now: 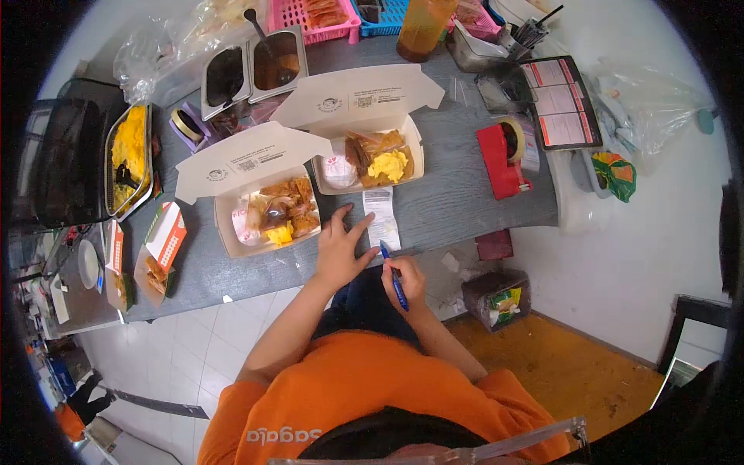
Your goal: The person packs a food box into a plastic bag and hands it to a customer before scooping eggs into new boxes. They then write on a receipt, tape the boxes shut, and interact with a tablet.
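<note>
My right hand point(406, 279) grips a blue pen point(395, 277), its tip at the lower end of a white paper receipt point(380, 215). The receipt lies on the grey table near its front edge. My left hand point(341, 249) is spread out, with fingertips at the receipt's left side. Just above the receipt stands an open food box point(422, 151) holding scrambled egg, a wrapped white bundle and browned pieces. To the left is a second open food box point(225, 225) with a wrapped bundle, yellow egg, fried pieces and a small bag of dark sauce.
A red tape dispenser point(496, 167) and a tablet-like panel point(561, 105) are on the right. Metal sauce pans point(252, 66) stand at the back, and a tray of yellow food point(130, 159) at left. Two small snack cartons point(165, 240) are near the left front edge.
</note>
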Tool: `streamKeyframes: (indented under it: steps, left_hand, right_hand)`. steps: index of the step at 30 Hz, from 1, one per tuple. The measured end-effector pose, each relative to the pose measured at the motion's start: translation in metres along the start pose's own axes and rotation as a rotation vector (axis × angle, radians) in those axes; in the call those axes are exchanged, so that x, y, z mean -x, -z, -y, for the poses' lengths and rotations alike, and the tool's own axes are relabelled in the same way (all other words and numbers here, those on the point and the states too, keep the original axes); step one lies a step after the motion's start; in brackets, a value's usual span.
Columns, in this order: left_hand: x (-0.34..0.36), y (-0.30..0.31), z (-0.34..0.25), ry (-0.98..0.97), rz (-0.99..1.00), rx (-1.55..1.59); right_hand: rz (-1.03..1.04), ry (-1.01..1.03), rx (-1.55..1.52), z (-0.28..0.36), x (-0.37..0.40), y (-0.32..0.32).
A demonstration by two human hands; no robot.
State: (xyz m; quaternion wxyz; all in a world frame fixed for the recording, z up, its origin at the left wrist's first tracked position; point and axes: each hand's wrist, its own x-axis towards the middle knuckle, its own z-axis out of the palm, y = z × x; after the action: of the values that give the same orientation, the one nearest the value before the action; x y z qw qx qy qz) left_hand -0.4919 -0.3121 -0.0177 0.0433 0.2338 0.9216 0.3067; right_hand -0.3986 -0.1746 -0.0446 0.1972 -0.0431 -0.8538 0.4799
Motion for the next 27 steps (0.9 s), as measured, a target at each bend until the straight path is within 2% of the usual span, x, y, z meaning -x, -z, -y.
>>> streamKeyframes:
  steps: [11, 14, 20, 22, 23, 25, 27]
  left_hand:
    - [-0.0002, -0.0001, -0.0009, 0.013, 0.030, -0.010]
    - [-0.0003, -0.0009, -0.0015, 0.025, 0.039, -0.007]
    - [-0.0005, 0.0007, -0.0022, 0.051, 0.068, 0.044]
    - [-0.0006, -0.0003, -0.0015, 0.047, 0.064, 0.050]
    - [-0.0003, -0.0005, -0.0012, 0.031, 0.049, 0.028]
    - [0.0009, 0.0001, -0.0005, 0.018, 0.035, 0.005]
    - [0.0003, 0.0004, -0.0008, 0.025, 0.050, 0.010]
  right_hand:
    - [0.009, -0.035, -0.021, 0.0040, -0.0032, 0.0021]
    - [-0.010, 0.032, -0.047, 0.0021, -0.0041, 0.0019]
    - [-0.040, -0.090, 0.011, 0.0011, -0.0021, 0.0034]
    - [-0.010, 0.055, 0.026, -0.0003, -0.0017, 0.0033]
    - [-0.010, 0.055, 0.025, 0.0004, -0.0018, 0.0039]
    - [-0.064, -0.071, 0.039, 0.0030, -0.0015, 0.0064]
    - [-0.074, -0.081, 0.005, 0.0046, -0.0007, 0.0079]
